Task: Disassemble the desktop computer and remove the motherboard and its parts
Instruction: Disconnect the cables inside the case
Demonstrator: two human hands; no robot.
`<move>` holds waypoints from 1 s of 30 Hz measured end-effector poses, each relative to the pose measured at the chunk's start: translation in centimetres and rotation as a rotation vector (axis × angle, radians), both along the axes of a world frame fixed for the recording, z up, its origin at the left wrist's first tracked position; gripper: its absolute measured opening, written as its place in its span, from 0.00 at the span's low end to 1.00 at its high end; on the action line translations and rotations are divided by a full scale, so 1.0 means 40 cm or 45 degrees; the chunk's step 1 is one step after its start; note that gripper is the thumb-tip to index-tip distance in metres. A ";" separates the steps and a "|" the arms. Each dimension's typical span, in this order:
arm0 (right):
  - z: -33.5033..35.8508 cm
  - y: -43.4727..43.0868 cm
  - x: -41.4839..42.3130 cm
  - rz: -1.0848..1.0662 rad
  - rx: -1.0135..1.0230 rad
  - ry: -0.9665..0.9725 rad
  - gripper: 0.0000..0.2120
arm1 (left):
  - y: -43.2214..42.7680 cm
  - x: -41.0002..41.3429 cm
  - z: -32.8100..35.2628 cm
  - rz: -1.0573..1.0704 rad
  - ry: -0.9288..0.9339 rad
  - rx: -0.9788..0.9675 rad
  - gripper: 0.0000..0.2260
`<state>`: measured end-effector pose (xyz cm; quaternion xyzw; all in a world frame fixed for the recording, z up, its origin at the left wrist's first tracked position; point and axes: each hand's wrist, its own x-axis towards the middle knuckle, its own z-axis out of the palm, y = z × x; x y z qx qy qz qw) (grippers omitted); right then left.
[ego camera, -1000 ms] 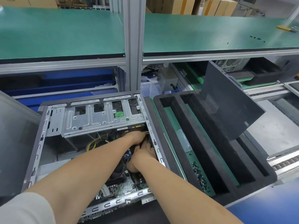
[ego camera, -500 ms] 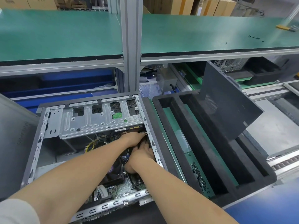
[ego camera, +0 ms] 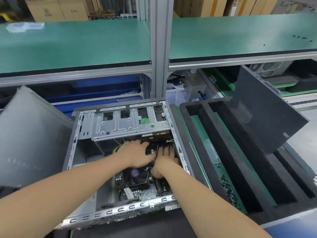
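Observation:
The open desktop case (ego camera: 82, 134) lies on its side in front of me. Its green motherboard (ego camera: 151, 192) sits on the case floor, with a black CPU fan (ego camera: 137, 177) at the middle. A metal drive cage (ego camera: 127, 125) spans the far end. My left hand (ego camera: 137, 153) reaches in just below the cage, thumb and fingers closed round a small connector among black cables (ego camera: 155, 146). Beside it, my right hand (ego camera: 165, 158) lies with straight, spread fingers pressing on the dark parts by the right wall. What is under the palms is hidden.
A black foam tray (ego camera: 214, 152) with long slots stands to the right, holding green boards and a heap of small screws (ego camera: 229, 191). A dark side panel (ego camera: 264, 114) leans on it. A grey panel (ego camera: 25, 134) stands at left. An aluminium post (ego camera: 159, 48) and green shelf rise behind.
My right hand has slid forward and right, its fingers now spread beside the left hand. My left hand has drawn back slightly to the left. The view tilted a little.

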<state>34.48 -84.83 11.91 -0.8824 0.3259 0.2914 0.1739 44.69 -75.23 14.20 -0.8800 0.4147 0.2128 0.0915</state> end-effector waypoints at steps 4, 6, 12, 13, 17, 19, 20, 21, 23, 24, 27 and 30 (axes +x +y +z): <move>0.038 0.007 0.013 0.077 0.010 0.078 0.47 | 0.087 -0.011 0.015 -0.068 0.044 -0.118 0.31; 0.043 0.001 0.020 -0.003 0.005 0.020 0.44 | 0.113 -0.021 0.026 -0.030 0.157 -0.169 0.26; 0.058 -0.012 0.016 -0.337 0.150 -0.403 0.22 | 0.176 -0.045 0.034 -0.015 0.328 -0.135 0.23; 0.059 -0.014 0.016 -0.437 0.199 -0.520 0.20 | 0.184 -0.050 0.034 -0.014 0.352 -0.112 0.24; 0.064 -0.009 0.023 -0.694 0.348 -0.795 0.15 | 0.197 -0.064 0.022 -0.161 0.278 0.014 0.25; 0.059 -0.010 0.035 -0.677 0.325 -0.759 0.14 | 0.200 -0.071 0.010 -0.189 0.272 -0.039 0.25; 0.062 -0.012 0.044 -0.700 0.331 -0.745 0.14 | 0.201 -0.073 0.004 -0.196 0.265 -0.073 0.25; 0.065 -0.012 0.054 -0.747 0.382 -0.746 0.12 | 0.200 -0.075 -0.001 -0.197 0.260 -0.107 0.24; 0.061 -0.018 0.068 -0.890 0.565 -0.754 0.12 | 0.195 -0.078 -0.014 -0.171 0.255 -0.199 0.24; 0.059 -0.018 0.072 -0.990 0.637 -0.767 0.15 | 0.190 -0.079 -0.019 -0.146 0.243 -0.245 0.24; 0.048 0.009 0.076 -1.071 0.597 -0.878 0.16 | 0.171 -0.080 -0.027 -0.125 0.138 -0.319 0.30; 0.059 0.053 0.054 -0.749 0.221 -0.915 0.16 | 0.154 -0.072 -0.020 -0.161 0.111 -0.293 0.40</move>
